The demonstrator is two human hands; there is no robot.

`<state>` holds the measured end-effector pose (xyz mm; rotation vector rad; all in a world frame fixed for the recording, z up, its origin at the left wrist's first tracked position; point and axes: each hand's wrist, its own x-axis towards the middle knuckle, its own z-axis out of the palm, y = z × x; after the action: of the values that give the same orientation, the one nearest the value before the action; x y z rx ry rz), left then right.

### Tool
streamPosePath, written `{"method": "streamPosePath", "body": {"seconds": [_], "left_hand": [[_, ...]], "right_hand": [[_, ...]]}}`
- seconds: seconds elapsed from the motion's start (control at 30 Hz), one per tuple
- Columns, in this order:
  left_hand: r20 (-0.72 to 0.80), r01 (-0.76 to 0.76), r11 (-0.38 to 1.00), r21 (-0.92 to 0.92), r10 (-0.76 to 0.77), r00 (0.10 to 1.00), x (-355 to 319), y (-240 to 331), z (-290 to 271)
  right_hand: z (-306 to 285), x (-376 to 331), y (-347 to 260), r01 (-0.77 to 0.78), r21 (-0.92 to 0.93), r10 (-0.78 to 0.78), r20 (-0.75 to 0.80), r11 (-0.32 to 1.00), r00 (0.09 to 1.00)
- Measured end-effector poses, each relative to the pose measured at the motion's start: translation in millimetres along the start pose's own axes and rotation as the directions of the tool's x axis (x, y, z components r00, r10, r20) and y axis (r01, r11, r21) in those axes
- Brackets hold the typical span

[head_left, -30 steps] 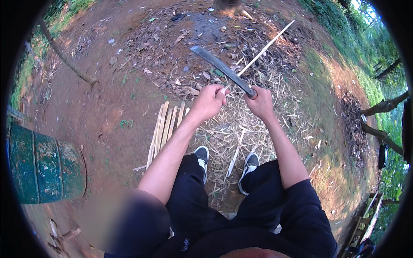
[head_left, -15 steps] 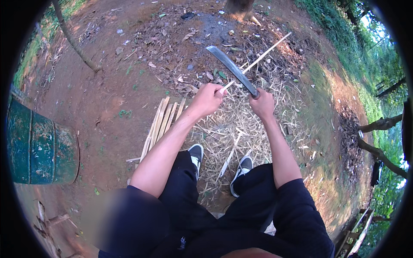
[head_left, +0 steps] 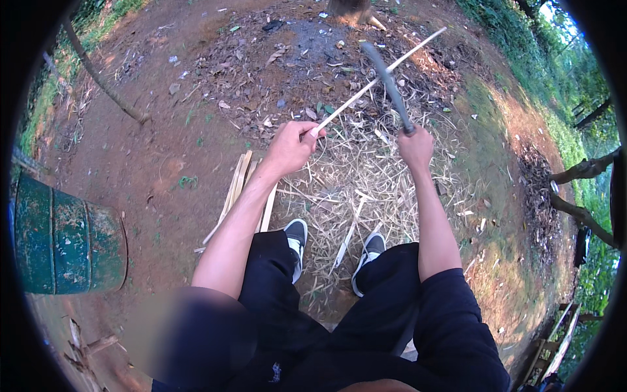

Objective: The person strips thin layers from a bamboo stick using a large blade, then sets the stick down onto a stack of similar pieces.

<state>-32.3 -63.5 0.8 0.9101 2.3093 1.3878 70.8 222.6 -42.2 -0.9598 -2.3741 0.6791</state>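
Observation:
My left hand (head_left: 293, 146) is closed round the near end of a long, pale wooden strip (head_left: 356, 97), which slants up and away to the right. In my right hand (head_left: 416, 146) is the handle of a machete (head_left: 392, 90) with a dark, slightly curved blade. The blade points away from me and crosses the strip in this view; whether the two touch I cannot tell. Several cut strips (head_left: 240, 183) lie on the ground beside my left forearm, partly hidden by it. Pale shavings (head_left: 366, 176) cover the ground below my hands.
A green, rust-marked drum (head_left: 72, 238) is at the far left. A thin trunk (head_left: 104, 85) rises behind it, and a tree base (head_left: 351, 10) stands straight ahead. Branches (head_left: 588, 189) reach in from the right. My shoes (head_left: 296, 245) are among the shavings.
The machete has moved right and farther out along the strip, its blade turning more upright. My left hand has shifted slightly left with the strip, so more of the strip shows.

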Motion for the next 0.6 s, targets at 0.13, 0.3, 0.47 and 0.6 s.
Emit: {"method": "streamPosePath", "body": {"seconds": [0.13,0.3,0.47,0.6], "left_hand": [[0.013,-0.023,0.999,-0.042,0.024,1.0,7,-13,6],[0.04,-0.011,0.997,-0.074,0.014,0.999,16,3,26],[-0.019,-0.159,0.977,-0.143,0.158,0.987,27,1,47],[-0.024,-0.146,0.98,-0.138,0.144,0.989,29,15,51]], "right_hand": [[-9,4,15,-0.049,0.089,0.058,-0.104,0.995,0.993],[-10,-19,-7,0.134,0.19,-0.145,0.043,0.973,0.988],[2,-45,-46,0.357,0.125,-0.374,0.151,0.926,0.915],[5,-34,-37,0.388,-0.055,-0.377,0.143,0.92,0.915]]}}
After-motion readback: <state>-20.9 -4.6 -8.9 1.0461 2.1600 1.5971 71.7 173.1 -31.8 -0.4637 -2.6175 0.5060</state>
